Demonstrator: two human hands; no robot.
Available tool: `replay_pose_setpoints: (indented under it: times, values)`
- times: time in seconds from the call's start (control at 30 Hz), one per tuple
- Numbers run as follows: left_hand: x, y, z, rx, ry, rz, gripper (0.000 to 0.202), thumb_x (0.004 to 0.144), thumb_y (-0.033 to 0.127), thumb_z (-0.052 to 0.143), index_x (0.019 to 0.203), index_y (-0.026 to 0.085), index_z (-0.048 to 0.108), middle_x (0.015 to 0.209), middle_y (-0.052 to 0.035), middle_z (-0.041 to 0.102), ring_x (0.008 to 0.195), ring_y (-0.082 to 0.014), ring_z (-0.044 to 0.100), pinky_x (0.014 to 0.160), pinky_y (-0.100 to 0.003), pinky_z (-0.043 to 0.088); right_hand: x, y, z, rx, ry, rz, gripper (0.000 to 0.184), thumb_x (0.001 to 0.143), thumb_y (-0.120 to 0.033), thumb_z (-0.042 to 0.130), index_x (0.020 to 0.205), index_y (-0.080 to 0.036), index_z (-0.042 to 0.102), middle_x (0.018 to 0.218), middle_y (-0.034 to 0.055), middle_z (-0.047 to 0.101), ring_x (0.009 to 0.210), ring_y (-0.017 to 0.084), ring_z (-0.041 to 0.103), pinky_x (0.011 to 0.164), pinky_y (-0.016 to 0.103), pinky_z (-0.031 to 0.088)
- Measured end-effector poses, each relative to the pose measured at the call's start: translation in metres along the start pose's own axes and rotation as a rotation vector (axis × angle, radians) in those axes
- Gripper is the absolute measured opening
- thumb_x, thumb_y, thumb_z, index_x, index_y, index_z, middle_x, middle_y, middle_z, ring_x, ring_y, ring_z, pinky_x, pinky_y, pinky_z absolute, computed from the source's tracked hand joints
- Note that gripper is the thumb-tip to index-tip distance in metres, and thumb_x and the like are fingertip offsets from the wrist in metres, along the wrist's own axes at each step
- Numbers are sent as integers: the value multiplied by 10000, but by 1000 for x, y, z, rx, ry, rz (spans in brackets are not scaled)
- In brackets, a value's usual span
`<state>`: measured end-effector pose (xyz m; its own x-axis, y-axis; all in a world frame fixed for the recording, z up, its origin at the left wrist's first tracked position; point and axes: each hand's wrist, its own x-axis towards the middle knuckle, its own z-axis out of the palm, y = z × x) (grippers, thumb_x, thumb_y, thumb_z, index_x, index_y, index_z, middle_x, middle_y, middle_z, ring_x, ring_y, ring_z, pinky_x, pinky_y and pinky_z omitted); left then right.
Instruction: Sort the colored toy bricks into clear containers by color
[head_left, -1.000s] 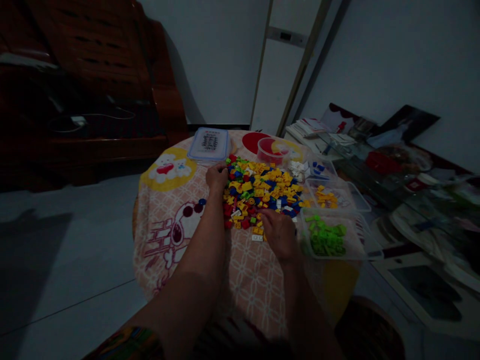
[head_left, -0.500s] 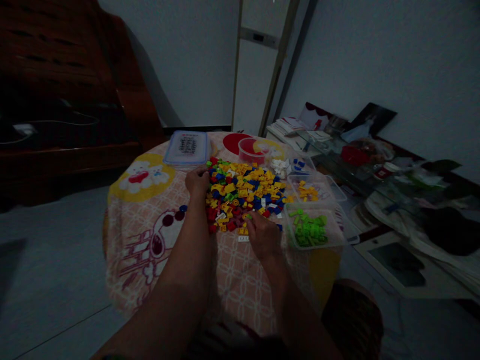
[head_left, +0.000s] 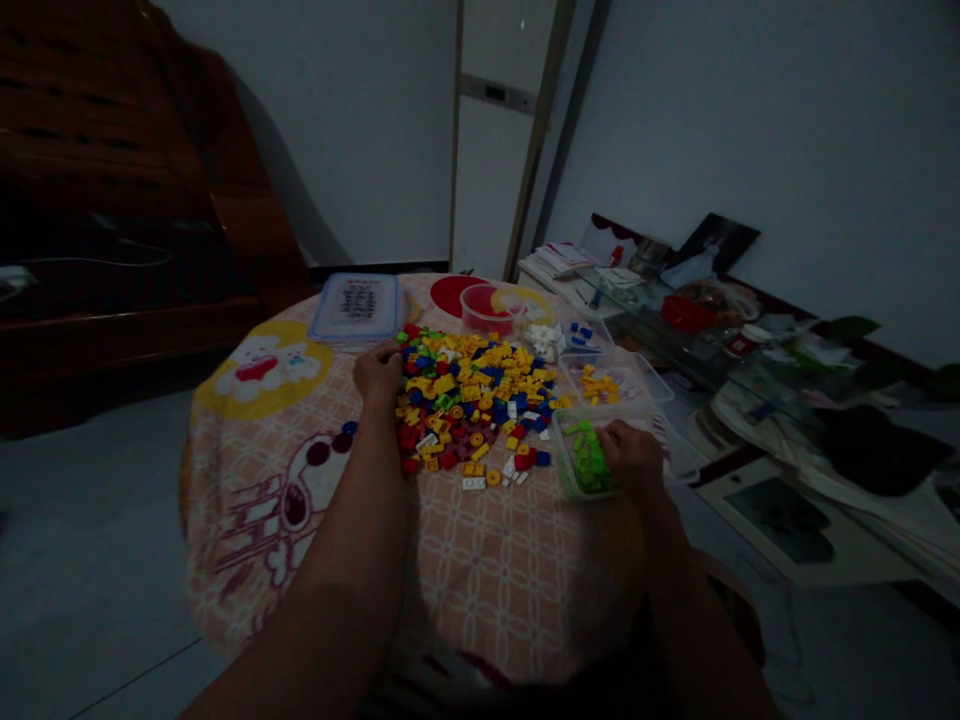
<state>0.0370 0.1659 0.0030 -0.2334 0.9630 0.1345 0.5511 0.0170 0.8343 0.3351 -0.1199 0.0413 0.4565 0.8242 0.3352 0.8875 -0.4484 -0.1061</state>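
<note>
A heap of mixed toy building bricks, mostly yellow with red, blue, green and white among them, is spread over a round table. At its left edge rests my left hand, its fingers curled against the bricks; whatever they may grip is hidden. My right hand is over the right side of a clear plastic container holding green bricks. Its fingers are bent together and point down at these bricks. Whether a brick is between them cannot be made out.
Behind the green bricks' container, another clear container holds yellow bricks. White bricks and blue bricks lie farther back. A round clear tub and a blue-rimmed lidded box stand at the rear. A cluttered glass table is on the right.
My right hand has gone from the front of the heap, with a small green brick at its fingertips, rightward to the green bricks' container. My left hand stays at the heap's left edge.
</note>
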Motion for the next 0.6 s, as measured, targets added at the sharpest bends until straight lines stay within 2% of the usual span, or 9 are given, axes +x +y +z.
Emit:
replay_pose_setpoints:
  times: [0.13,0.23,0.37,0.43,0.5,0.6]
  values:
    - [0,-3,-1,-14,21,23,337,772,233,566,1026,173,780,1036,-62,770,1042,-236,681,953,-299,501,11,21,5,-80,-128,-75,288,937,-359,498,829,-193,709,745,80,710,670,166,597,637,267,317]
    - [1,-9,1,-11,25,43,347,764,257,559,1017,176,781,998,-47,774,1022,-229,684,940,-291,501,17,28,9,-54,-193,-100,271,926,-348,514,858,-200,730,815,87,746,717,178,635,642,266,340]
    - [-1,-11,-5,-49,18,51,376,792,302,541,1037,134,772,982,-53,771,987,-225,690,904,-280,514,20,35,13,210,-119,-90,275,898,-336,518,856,-195,750,831,77,761,745,184,660,677,264,396]
    - [-6,-3,-16,-56,93,77,389,816,315,528,1055,119,763,1014,-75,767,993,-221,688,916,-278,512,22,38,15,387,-39,-43,306,890,-354,509,850,-177,755,809,74,757,732,184,661,684,265,419]
    - [-15,13,-29,-39,170,161,373,822,310,532,1059,135,761,1047,-82,761,1028,-219,679,951,-282,499,23,39,17,483,4,-18,326,880,-365,508,820,-160,754,774,75,748,713,185,656,682,267,429]
    - [-39,41,-39,-56,143,335,346,820,298,548,1058,168,762,1058,-65,757,1035,-213,677,955,-288,501,25,38,18,442,-9,-29,323,880,-353,508,810,-160,757,774,82,748,713,187,654,675,270,419]
